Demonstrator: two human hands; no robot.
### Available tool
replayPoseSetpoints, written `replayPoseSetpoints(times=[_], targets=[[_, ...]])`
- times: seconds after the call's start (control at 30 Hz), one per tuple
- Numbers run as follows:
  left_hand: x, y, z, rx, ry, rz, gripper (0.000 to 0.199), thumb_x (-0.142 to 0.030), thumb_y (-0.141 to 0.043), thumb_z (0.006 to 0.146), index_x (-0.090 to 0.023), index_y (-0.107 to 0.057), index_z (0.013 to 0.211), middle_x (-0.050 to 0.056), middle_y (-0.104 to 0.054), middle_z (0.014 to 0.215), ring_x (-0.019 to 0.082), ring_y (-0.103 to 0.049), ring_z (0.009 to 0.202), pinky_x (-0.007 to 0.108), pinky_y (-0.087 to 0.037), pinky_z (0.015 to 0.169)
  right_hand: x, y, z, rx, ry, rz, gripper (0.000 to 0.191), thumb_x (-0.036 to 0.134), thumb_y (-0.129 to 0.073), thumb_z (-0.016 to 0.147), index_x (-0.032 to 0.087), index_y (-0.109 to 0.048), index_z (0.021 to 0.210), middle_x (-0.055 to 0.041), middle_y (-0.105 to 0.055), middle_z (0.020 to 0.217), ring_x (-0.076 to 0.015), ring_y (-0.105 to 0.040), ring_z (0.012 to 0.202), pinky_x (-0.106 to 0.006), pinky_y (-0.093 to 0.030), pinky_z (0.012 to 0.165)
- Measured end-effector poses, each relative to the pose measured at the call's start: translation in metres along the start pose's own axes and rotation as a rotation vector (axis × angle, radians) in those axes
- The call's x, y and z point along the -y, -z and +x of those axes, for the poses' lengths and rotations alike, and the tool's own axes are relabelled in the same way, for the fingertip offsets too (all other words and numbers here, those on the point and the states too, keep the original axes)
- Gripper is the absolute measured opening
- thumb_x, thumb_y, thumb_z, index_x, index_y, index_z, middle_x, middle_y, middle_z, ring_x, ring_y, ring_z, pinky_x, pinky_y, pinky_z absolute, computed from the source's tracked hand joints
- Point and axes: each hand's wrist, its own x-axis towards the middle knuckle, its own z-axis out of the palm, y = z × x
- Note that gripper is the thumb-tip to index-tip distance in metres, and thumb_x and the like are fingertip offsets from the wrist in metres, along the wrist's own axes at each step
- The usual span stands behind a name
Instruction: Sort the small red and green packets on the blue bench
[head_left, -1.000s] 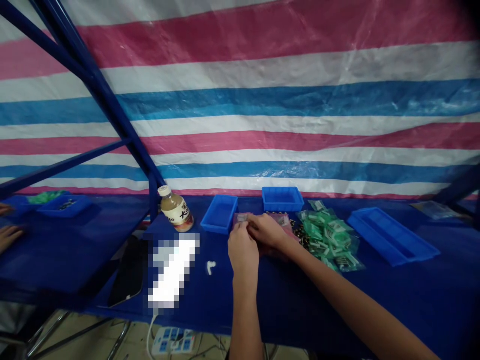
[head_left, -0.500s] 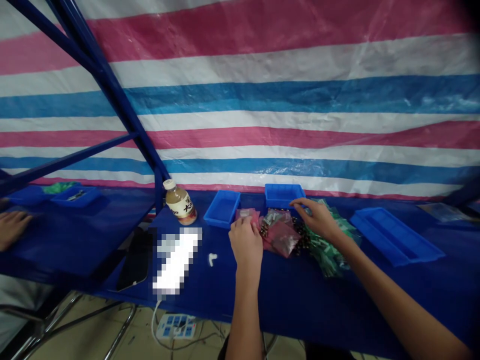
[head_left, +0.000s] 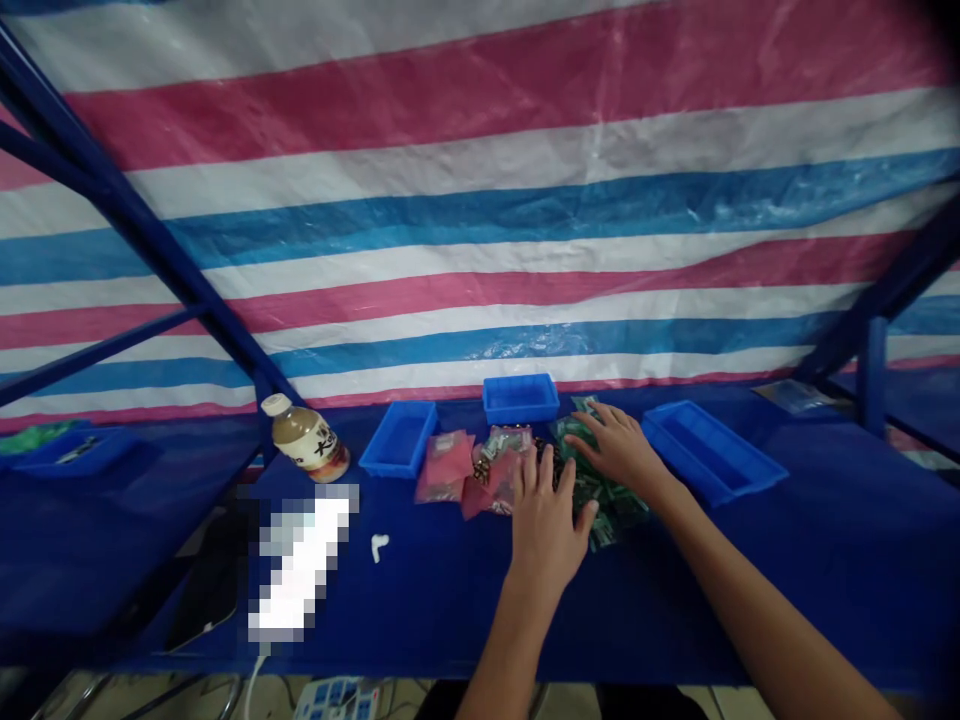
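Our right hand [head_left: 619,447] lies over a heap of green plastic packets [head_left: 592,490] on the blue tabletop [head_left: 750,600], its fingers [head_left: 592,425] spread apart and clamped on nothing. Our left hand [head_left: 546,530] sits at the heap's 7 o'clock, its fingers [head_left: 546,470] also apart and empty. At 9 o'clock from the heap lie pink zip bags [head_left: 450,468], with brass-coloured small parts [head_left: 484,475] among them.

At 10 o'clock stands a bottle [head_left: 304,437]; its cream label bears large dark characters, otherwise too small for us to read. A pixelated white object [head_left: 300,560] and a small white piece [head_left: 379,547] lie at 9 o'clock.

Blue trays stand at 11 o'clock [head_left: 399,438], 12 o'clock [head_left: 520,398] and 2 o'clock [head_left: 709,452]. A farther blue tray [head_left: 75,450], far left, holds dark small parts.
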Motion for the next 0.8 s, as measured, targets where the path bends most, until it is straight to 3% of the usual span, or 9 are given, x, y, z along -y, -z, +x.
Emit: replayPoseSetpoints(times=[0.17, 0.37, 0.57, 0.8], targets=[[-0.005, -0.01, -0.003, 0.042, 0.082, 0.061, 0.055, -0.039, -0.054, 0.088, -0.02, -0.046, 0.139, 0.013, -0.041, 0.147, 0.034, -0.026, 0.141, 0.055, -0.025, 0.116, 0.009, -0.002, -0.001, 0.102, 0.033, 0.023, 0.051, 0.058, -0.042, 0.092, 0.027, -0.057, 0.129, -0.0126, -0.058, 0.127, -0.0321, -0.051, 0.114, -0.044, -0.04, 0.089], [-0.004, -0.018, -0.005, 0.013, 0.061, 0.081, 0.051, -0.043, -0.042, 0.094, -0.021, -0.045, 0.14, 0.012, -0.043, 0.147, 0.033, -0.026, 0.142, 0.056, -0.022, 0.116, 0.011, -0.003, 0.004, 0.058, 0.019, -0.005, 0.036, 0.049, -0.046, 0.093, 0.024, -0.063, 0.112, -0.0103, -0.065, 0.109, -0.0278, -0.056, 0.102, -0.038, -0.039, 0.081], [-0.012, -0.027, -0.007, -0.057, 0.134, 0.073, 0.051, -0.043, -0.034, 0.098, -0.019, -0.043, 0.142, 0.012, -0.042, 0.147, 0.032, -0.027, 0.142, 0.055, -0.023, 0.116, 0.01, -0.005, 0.008, 0.057, -0.017, 0.084, 0.03, 0.047, -0.048, 0.093, 0.023, -0.066, 0.1, -0.0066, -0.07, 0.097, -0.0218, -0.065, 0.087, -0.028, -0.042, 0.067], [-0.016, -0.02, -0.002, -0.107, 0.206, -0.049, 0.05, -0.038, -0.031, 0.099, -0.013, -0.044, 0.141, 0.014, -0.046, 0.144, 0.031, -0.035, 0.137, 0.054, -0.027, 0.114, 0.003, 0.003, 0.007, -0.04, -0.039, 0.167, 0.03, 0.044, -0.048, 0.094, 0.023, -0.069, 0.093, -0.0051, -0.073, 0.086, -0.0225, -0.069, 0.079, -0.027, -0.044, 0.066]])
